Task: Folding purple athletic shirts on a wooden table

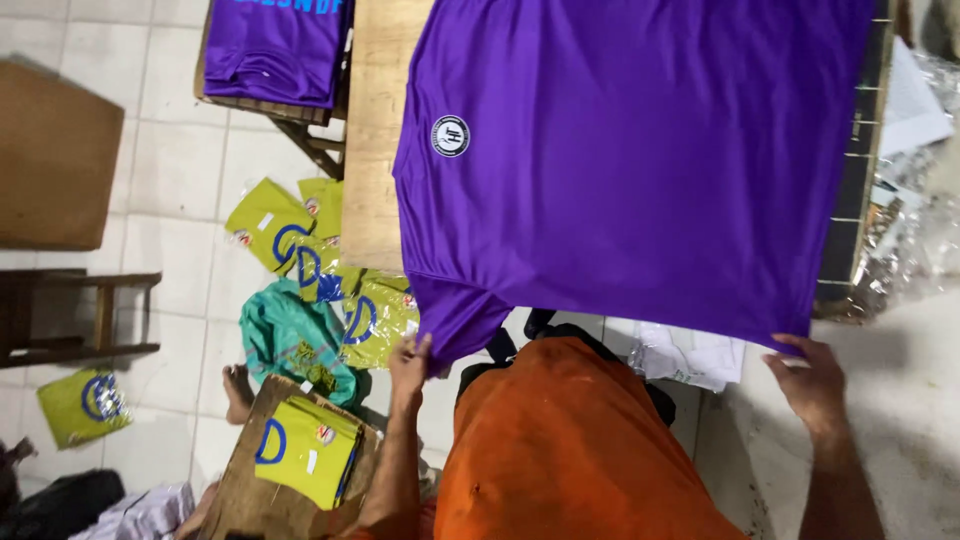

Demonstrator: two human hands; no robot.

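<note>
I'm looking down on a big purple jersey shirt of thin, shiny knit (640,170), spread flat across the pale wooden bench (380,120), its near edge hanging off toward me. It reads as light, limp and a bit slick: it'll drape and slide rather than hold shape, so I judge the corners and hem are the places to take it, two points at once to keep it flat. My left hand (408,365) has its fingers pinched on the shirt's near left corner, by the sleeve. My right hand (812,385) sits at the shirt's near right corner, fingers curled at the hem; I can't tell whether it truly grips. Left of the shirt, on the tiled floor (170,180), lie yellow-green bagged shirts (320,270), with a stack of them on a brown cardboard box (250,480). A small round white badge (451,136) marks the shirt's chest.
</note>
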